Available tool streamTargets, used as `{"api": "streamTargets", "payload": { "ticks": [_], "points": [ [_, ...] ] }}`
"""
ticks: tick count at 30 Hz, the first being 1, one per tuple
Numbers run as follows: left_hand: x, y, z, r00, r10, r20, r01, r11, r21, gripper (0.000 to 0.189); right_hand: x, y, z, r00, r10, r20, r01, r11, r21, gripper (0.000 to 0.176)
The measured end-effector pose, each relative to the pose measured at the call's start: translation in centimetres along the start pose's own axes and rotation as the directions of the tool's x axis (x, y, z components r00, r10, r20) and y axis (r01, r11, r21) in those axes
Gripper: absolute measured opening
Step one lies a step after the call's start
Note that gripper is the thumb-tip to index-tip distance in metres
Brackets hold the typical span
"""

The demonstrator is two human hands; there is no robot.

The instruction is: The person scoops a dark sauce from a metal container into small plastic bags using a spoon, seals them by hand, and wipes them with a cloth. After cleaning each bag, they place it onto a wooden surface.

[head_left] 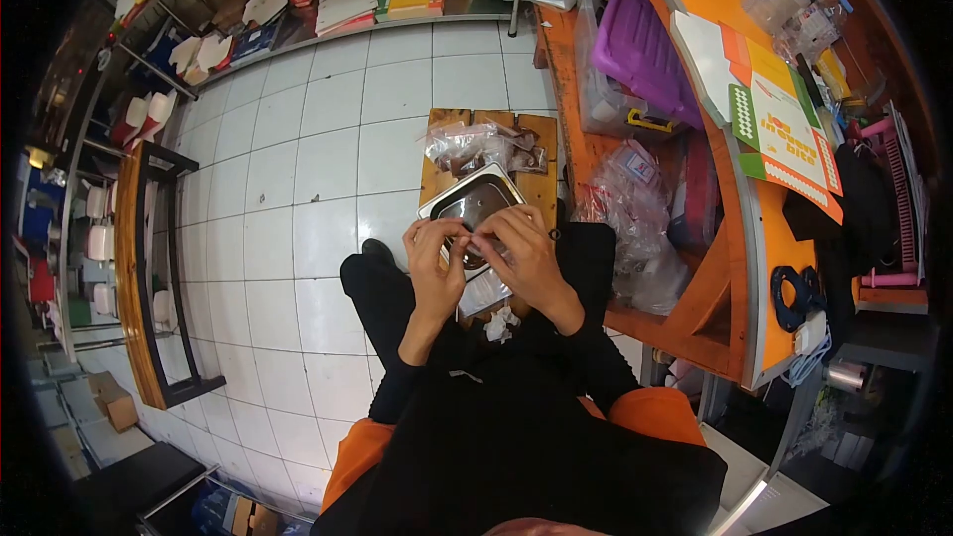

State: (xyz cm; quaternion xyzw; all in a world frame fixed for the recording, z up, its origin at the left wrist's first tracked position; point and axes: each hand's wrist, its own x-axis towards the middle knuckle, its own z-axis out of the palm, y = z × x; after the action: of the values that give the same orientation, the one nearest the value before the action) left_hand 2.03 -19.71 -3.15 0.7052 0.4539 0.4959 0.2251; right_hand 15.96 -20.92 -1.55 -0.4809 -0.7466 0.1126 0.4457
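Note:
My left hand [437, 263] and my right hand [526, 258] meet fingertip to fingertip over the near part of a metal tray [429, 209]. Both pinch at something too small to make out. Dark contents or a dark sheen show inside the tray. The tray rests on a slatted wooden stool [536, 186]. Behind it lie clear plastic bags [476, 147] with brownish contents. In front of the tray are a clear plastic piece [483, 293] and a crumpled white tissue [501, 324], between my wrists.
At right, an orange workbench [735, 337] holds printed cardboard [784, 129], with plastic bags [635, 208] and a purple crate [645, 50] beside it. A wooden bench [139, 278] stands left. A shelf [397, 12] with folded boxes runs along the back. My knees flank the stool.

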Motion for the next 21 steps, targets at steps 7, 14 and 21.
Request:
{"api": "streamTargets", "payload": {
  "ticks": [7,14,21],
  "points": [
    [-0.1,-1.5,-0.6,0.997,-0.074,-0.022,0.074,0.997,-0.03,0.007,-1.3,0.6,-0.6,0.989,0.074,0.131,-0.07,0.997,-0.036,0.011],
    [1.1,-0.8,-0.6,0.959,-0.278,0.055,0.283,0.937,-0.203,0.015,0.6,3.1,-2.3,0.968,0.226,0.109,-0.237,0.967,0.094,0.009],
    [-0.7,-2.7,-1.2,0.928,-0.347,0.137,0.373,0.861,-0.346,0.027,2.9,12.5,-2.1,0.962,0.273,0.018,-0.27,0.957,-0.111,0.007]
  ]
}}
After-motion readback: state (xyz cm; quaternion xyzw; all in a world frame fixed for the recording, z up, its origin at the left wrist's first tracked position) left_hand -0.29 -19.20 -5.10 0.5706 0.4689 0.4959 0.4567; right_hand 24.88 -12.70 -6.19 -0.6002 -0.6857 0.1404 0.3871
